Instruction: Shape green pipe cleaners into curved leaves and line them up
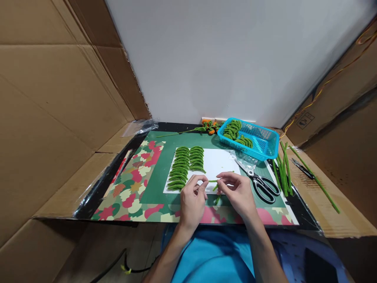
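At the near edge of the white paper (218, 161), both hands, left (193, 196) and right (238, 192), pinch a green stick (213, 181).

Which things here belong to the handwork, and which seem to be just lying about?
Seemingly part of it:
left hand and right hand, on a thin green strip
curved fuzzy green pieces on a white sheet
turquoise plastic basket holding more
black-handled metal scissors
long green rods

Seemingly just lying about:
orange flowers
clear plastic bag, far left
small dark-handled snips
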Action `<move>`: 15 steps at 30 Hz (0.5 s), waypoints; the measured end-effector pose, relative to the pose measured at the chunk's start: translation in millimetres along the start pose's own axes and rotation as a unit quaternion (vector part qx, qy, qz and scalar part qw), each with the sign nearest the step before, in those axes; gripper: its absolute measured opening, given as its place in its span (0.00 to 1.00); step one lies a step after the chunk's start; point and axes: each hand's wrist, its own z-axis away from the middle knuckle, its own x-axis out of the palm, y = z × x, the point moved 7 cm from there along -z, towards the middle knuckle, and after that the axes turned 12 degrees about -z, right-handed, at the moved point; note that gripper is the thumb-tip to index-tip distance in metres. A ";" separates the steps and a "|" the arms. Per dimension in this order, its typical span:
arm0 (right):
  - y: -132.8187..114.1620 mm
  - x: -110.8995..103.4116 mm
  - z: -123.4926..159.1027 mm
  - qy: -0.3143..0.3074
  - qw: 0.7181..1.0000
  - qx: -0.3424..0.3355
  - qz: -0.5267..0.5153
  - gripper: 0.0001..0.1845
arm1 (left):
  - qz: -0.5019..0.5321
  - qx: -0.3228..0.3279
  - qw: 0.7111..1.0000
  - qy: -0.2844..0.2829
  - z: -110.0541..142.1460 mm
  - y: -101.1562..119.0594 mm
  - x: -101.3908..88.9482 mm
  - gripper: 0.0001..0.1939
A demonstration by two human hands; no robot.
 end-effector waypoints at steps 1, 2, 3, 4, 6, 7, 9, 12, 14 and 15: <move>0.2 0.3 0.0 0.001 1.000 -0.002 -0.003 0.12 | 0.001 0.003 1.000 0.002 0.2 0.5 -0.2 0.09; 0.2 0.3 0.0 0.002 1.000 -0.004 -0.006 0.12 | 0.000 0.008 1.000 0.003 0.5 1.3 -0.3 0.09; 0.0 0.0 -0.1 0.005 1.000 -0.009 -0.009 0.12 | -0.002 0.013 1.000 0.004 0.7 2.4 -0.3 0.09; -0.4 -0.6 -0.2 0.009 1.000 -0.014 -0.012 0.11 | -0.004 0.019 1.000 0.003 0.8 3.5 -0.2 0.09; -0.9 -1.8 -0.5 0.017 1.000 -0.022 -0.016 0.11 | -0.004 0.023 1.000 -0.003 1.1 4.7 0.9 0.08; -0.9 -2.1 -0.5 0.019 0.999 -0.024 -0.016 0.11 | -0.001 0.020 1.000 -0.009 1.2 4.5 1.8 0.07; -0.5 -2.4 -0.4 0.022 0.999 -0.026 -0.017 0.11 | 0.014 0.002 1.000 -0.023 1.5 2.1 3.9 0.06; 0.1 -2.0 0.4 0.028 0.999 -0.032 -0.022 0.12 | 0.050 -0.038 0.997 -0.052 2.7 -3.9 8.5 0.07; 0.4 -1.7 0.9 0.034 0.998 -0.036 -0.025 0.13 | 0.072 -0.056 0.994 -0.068 3.4 -6.8 11.2 0.07; 0.2 -1.7 1.1 0.039 0.998 -0.038 -0.026 0.13 | 0.079 -0.059 0.992 -0.073 3.4 -7.4 12.1 0.08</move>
